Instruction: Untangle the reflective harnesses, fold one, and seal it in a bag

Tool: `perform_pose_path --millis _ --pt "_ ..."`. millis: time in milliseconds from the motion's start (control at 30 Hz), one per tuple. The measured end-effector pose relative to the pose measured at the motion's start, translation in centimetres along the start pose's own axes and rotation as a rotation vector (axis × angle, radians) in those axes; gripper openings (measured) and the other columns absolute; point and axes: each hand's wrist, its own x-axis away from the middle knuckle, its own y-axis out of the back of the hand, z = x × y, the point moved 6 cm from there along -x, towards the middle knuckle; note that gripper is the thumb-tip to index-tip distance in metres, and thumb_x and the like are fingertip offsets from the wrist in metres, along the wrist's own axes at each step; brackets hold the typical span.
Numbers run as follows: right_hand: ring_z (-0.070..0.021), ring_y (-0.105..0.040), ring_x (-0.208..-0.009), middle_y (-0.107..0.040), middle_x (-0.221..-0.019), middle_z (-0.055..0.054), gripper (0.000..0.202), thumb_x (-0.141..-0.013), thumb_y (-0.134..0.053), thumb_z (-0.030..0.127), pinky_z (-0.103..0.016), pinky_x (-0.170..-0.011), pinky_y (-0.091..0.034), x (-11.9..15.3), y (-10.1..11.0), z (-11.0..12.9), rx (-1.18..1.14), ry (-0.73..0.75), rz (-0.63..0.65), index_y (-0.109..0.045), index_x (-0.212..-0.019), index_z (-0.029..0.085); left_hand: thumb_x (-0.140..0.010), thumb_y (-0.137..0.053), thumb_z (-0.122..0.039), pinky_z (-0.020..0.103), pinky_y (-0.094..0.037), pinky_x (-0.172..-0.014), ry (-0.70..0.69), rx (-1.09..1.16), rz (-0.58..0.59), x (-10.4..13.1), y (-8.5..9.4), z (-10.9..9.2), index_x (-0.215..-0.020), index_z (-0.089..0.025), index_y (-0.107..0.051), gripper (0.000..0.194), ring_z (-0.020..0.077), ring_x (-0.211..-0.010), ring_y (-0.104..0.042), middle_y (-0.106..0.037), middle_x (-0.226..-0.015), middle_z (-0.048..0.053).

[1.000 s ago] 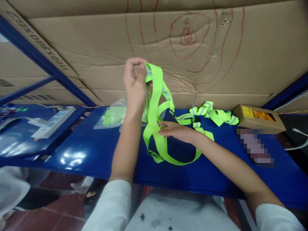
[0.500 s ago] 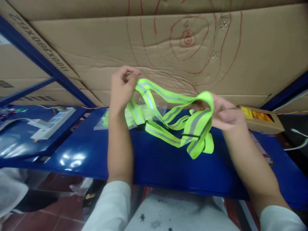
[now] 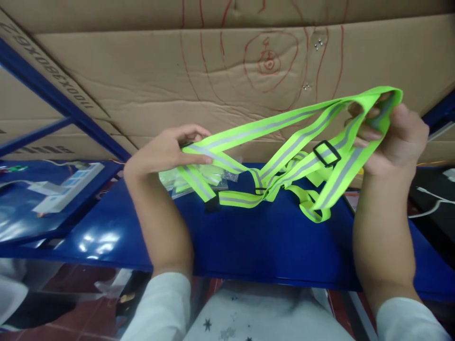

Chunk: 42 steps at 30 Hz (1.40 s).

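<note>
A neon yellow-green reflective harness (image 3: 270,127) with grey stripes is stretched between my hands above the blue table (image 3: 256,246). My left hand (image 3: 177,149) pinches one end, where straps meet at the thumb. The other end loops over the fingers of my right hand (image 3: 394,137), which are curled round the straps. A black slider buckle (image 3: 327,154) sits on a strap near the right hand. Below my left hand hangs a black clip (image 3: 212,203). Looser straps dangle in the middle, close to the tabletop. Behind them lies a clear plastic bag (image 3: 174,180) with yellow-green material in it.
A cardboard panel (image 3: 142,71) with red target rings stands behind the table. On the left lies a white power strip (image 3: 69,188) with a plug in it. A white cable (image 3: 432,206) rests on a black surface at the right.
My right hand has moved right and up, drawing the straps out longer and tighter. My left hand has shifted a little lower and left, still pinching its end.
</note>
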Motion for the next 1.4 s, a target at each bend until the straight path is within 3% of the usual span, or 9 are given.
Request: perform_pose_path --millis 100,433,600,733,900,1067,1167,1300,1400 --pt "-0.0048 -0.03 -0.057 -0.037 -0.07 0.009 0.039 -0.063 -0.09 0.043 -0.021 -0.056 -0.032 -0.5 1.1 0.1 0.03 0.063 -0.084 -0.058 -0.072 0.022 -0.079 -0.086 -0.05 0.02 -0.044 -0.053 -0.012 -0.001 0.011 -0.1 -0.1 0.2 -0.103 -0.016 -0.074 0.044 0.0125 -0.066 -0.06 -0.076 -0.082 0.003" --pt "-0.013 -0.052 -0.06 -0.055 -0.073 -0.001 0.035 -0.081 -0.08 0.049 -0.03 -0.057 -0.04 -1.4 2.5 -0.6 0.298 0.191 -0.278 -0.063 -0.078 0.017 -0.082 -0.082 -0.046 0.027 -0.038 -0.06 -0.004 -0.051 -0.379 -1.2 1.1 0.8 -0.091 -0.017 -0.071 0.033 0.0114 -0.065 -0.052 -0.07 -0.08 0.001" --pt "-0.0066 -0.03 -0.046 -0.042 -0.06 0.006 0.047 -0.08 -0.084 0.061 -0.022 -0.043 -0.02 -1.2 1.6 -0.3 0.415 0.237 -0.286 -0.061 -0.076 0.02 -0.084 -0.079 -0.039 0.028 -0.034 -0.062 0.024 -0.097 -0.498 -1.0 1.7 0.8 -0.094 -0.018 -0.069 0.025 0.0102 -0.065 -0.046 -0.063 -0.078 -0.002" --pt "-0.0059 -0.027 -0.046 -0.035 -0.059 0.008 0.052 -0.084 -0.078 0.067 -0.02 -0.041 -0.016 -0.7 0.0 -0.1 0.446 0.288 -0.244 -0.058 -0.076 0.02 -0.089 -0.069 -0.04 0.031 -0.036 -0.065 0.125 -0.288 -0.314 -1.0 0.9 0.9 -0.095 -0.02 -0.067 0.021 0.0135 -0.068 -0.048 -0.063 -0.08 -0.001" --pt "-0.0077 -0.037 -0.052 -0.045 -0.065 0.006 0.042 -0.093 -0.07 0.064 -0.019 -0.045 -0.026 0.3 -2.4 -0.5 0.506 0.295 -0.168 -0.063 -0.091 0.022 -0.09 -0.059 -0.039 0.034 -0.042 -0.072 0.271 -0.441 -0.123 -1.7 -0.7 2.5 -0.1 -0.022 -0.064 0.02 0.021 -0.077 -0.059 -0.069 -0.089 0.004" --pt "-0.0151 -0.064 -0.072 -0.067 -0.088 -0.002 0.037 -0.098 -0.064 0.061 -0.027 -0.06 -0.05 0.8 -4.3 -1.4 0.39 0.136 -0.113 -0.065 -0.098 0.024 -0.085 -0.06 -0.032 0.038 -0.046 -0.08 0.275 -0.471 -0.049 -2.9 -2.7 4.5 -0.105 -0.025 -0.065 0.022 0.0289 -0.095 -0.064 -0.074 -0.106 0.008" --pt "-0.0175 -0.066 -0.073 -0.074 -0.099 -0.006 0.039 -0.097 -0.063 0.063 -0.031 -0.063 -0.056 0.8 -5.1 -1.9 0.276 0.019 -0.085 -0.067 -0.1 0.024 -0.085 -0.06 -0.028 0.041 -0.048 -0.082 0.208 -0.465 -0.029 -3.4 -3.5 4.8 -0.102 -0.025 -0.068 0.02 0.0284 -0.088 -0.064 -0.074 -0.099 0.008" --pt "-0.0196 -0.066 -0.075 -0.076 -0.104 -0.007 0.038 -0.097 -0.061 0.063 -0.035 -0.066 -0.058 0.8 -6.0 -2.8 0.208 -0.069 -0.066 -0.068 -0.097 0.025 -0.078 -0.065 -0.019 0.043 -0.052 -0.093 0.084 -0.39 0.045 -3.7 -5.5 2.6 -0.096 -0.023 -0.071 0.019 0.0268 -0.096 -0.065 -0.074 -0.104 0.007" --pt "-0.024 -0.068 -0.08 -0.076 -0.098 -0.007 0.041 -0.094 -0.061 0.067 -0.038 -0.066 -0.06 0.9 -6.8 -3.9 0.125 -0.112 -0.012 -0.067 -0.097 0.027 -0.077 -0.076 -0.023 0.04 -0.053 -0.106 -0.107 -0.191 0.243 -3.4 -9.0 -2.0 -0.132 -0.025 -0.063 0.056 0.0274 -0.123 -0.063 -0.067 -0.14 0.007"
